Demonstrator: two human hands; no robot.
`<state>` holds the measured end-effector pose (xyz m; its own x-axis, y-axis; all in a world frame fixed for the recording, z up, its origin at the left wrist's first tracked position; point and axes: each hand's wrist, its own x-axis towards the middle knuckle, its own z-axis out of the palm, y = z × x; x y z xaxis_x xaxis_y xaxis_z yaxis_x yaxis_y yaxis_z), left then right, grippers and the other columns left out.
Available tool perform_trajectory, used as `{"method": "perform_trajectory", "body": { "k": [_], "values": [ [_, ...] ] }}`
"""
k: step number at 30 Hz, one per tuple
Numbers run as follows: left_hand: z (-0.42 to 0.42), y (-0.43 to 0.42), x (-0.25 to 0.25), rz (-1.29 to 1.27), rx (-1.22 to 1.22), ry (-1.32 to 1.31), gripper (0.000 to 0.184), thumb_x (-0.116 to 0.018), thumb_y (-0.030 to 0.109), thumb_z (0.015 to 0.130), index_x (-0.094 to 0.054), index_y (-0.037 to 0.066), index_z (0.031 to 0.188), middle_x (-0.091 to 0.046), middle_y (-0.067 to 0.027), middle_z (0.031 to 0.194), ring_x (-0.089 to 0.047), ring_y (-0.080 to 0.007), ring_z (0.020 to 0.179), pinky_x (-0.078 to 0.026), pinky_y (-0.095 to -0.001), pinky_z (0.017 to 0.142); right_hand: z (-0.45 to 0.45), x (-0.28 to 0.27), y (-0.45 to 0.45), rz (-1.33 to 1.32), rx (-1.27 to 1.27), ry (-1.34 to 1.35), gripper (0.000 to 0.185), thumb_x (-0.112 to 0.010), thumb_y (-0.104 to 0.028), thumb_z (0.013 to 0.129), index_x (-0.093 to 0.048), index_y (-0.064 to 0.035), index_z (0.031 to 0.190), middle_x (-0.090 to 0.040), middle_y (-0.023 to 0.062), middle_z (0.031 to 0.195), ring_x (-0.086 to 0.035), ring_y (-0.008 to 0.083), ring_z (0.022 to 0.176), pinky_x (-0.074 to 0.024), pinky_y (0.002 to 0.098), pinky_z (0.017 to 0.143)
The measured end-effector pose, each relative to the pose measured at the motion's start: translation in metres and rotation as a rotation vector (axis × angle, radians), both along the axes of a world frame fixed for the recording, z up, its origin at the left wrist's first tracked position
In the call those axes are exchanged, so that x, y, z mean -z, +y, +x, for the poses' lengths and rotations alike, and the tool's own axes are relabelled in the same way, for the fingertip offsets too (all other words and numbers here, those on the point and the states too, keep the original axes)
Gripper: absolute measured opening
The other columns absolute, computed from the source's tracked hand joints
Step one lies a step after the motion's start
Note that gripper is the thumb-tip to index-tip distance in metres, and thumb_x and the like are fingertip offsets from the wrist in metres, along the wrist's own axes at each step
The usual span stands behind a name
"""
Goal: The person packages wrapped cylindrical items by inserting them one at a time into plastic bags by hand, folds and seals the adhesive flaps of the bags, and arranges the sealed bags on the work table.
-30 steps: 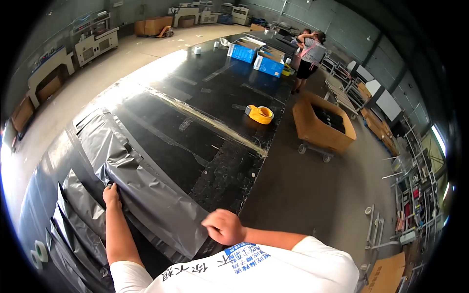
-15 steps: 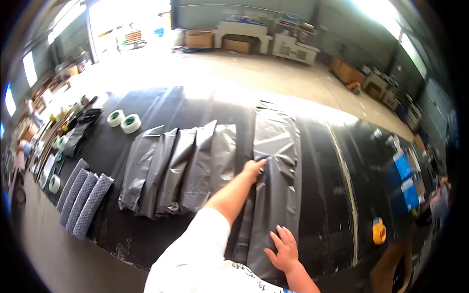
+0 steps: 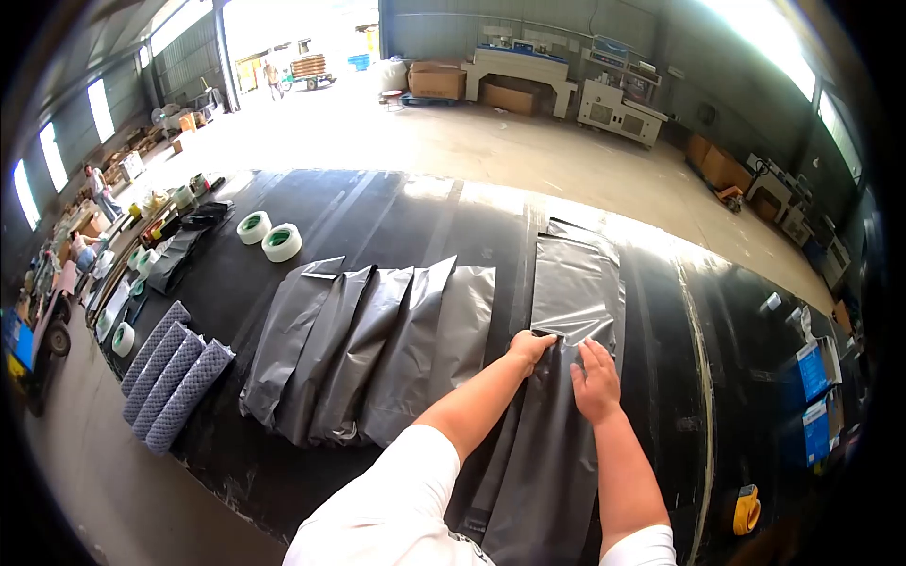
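Note:
A long grey plastic bag (image 3: 557,453) lies lengthwise on the black table (image 3: 377,212), with more grey plastic under it. My left hand (image 3: 533,347) pinches the bag's left edge around its middle. Just to the right, my right hand (image 3: 595,379) rests on the bag with its fingers stretched out. Several grey packages (image 3: 382,349) lie overlapping in a row left of my left arm.
Quilted grey rolls (image 3: 193,391) lie at the left table edge, near tape rolls (image 3: 281,242). A yellow tape dispenser (image 3: 746,510) and blue boxes (image 3: 813,429) are at the right. People stand far left; machines (image 3: 618,108) and cartons line the back wall.
The view has swung left from the right side of the table. My right hand has moved up the bag, close to my left hand, which keeps its grip on the edge.

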<state>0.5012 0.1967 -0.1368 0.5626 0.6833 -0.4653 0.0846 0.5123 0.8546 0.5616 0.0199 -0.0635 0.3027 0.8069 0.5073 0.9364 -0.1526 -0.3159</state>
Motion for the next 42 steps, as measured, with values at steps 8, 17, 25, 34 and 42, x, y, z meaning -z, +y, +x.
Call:
{"method": "perform_trajectory", "body": {
  "k": [8, 17, 25, 34, 42],
  "values": [
    [0.028, 0.034, -0.017, -0.024, -0.028, -0.068, 0.029, -0.078, 0.017, 0.085, -0.064, 0.001, 0.105, -0.067, -0.0106, 0.097, -0.064, -0.0210, 0.085, -0.054, -0.0395, 0.069, 0.016, 0.008, 0.036, -0.171, 0.021, -0.026, 0.035, -0.068, -0.028, 0.087, -0.068, -0.0038, 0.114, -0.066, 0.0123, 0.115, -0.057, 0.0333, 0.114, -0.0435, 0.0435, 0.101],
    [0.025, 0.034, -0.055, 0.573, 0.272, -0.525, 0.021, -0.071, 0.004, 0.085, -0.066, 0.002, 0.105, -0.070, -0.0053, 0.096, -0.065, -0.0161, 0.083, -0.054, -0.0319, 0.074, 0.006, -0.015, 0.040, -0.291, 0.134, -0.058, 0.030, -0.066, -0.032, 0.088, -0.071, -0.0071, 0.104, -0.068, 0.0107, 0.105, -0.059, 0.0326, 0.106, -0.0465, 0.0424, 0.095],
    [-0.020, -0.005, -0.038, 1.254, 0.591, -0.197, 0.027, -0.073, 0.018, 0.081, -0.068, 0.005, 0.104, -0.069, -0.0197, 0.097, -0.066, -0.0372, 0.092, -0.052, -0.0423, 0.083, 0.120, 0.077, 0.012, 0.297, 0.357, 0.485, 0.046, -0.077, -0.016, 0.082, -0.062, -0.0006, 0.123, -0.064, 0.0123, 0.114, -0.060, 0.0224, 0.103, -0.0467, 0.0338, 0.090],
    [-0.027, 0.031, -0.015, 1.088, 0.492, 0.027, 0.061, -0.080, 0.023, 0.073, -0.058, 0.001, 0.126, -0.064, -0.0196, 0.121, -0.061, -0.0342, 0.115, -0.049, -0.0399, 0.097, 0.156, 0.055, 0.039, -0.188, 0.115, 1.103, 0.038, -0.072, -0.020, 0.088, -0.065, -0.0010, 0.120, -0.067, 0.0024, 0.102, -0.059, 0.0137, 0.093, -0.0447, 0.0293, 0.086],
    [0.050, 0.061, 0.074, -1.484, -0.172, -1.014, 0.055, -0.051, 0.033, 0.092, -0.054, 0.006, 0.139, -0.054, -0.0139, 0.142, -0.038, -0.0253, 0.139, -0.023, -0.0314, 0.121, 0.194, 0.096, 0.052, -0.140, 0.075, 1.235, 0.035, -0.063, 0.001, 0.083, -0.066, -0.0033, 0.117, -0.070, 0.0050, 0.107, -0.065, 0.0189, 0.094, -0.0492, 0.0337, 0.086]
  ]
}}
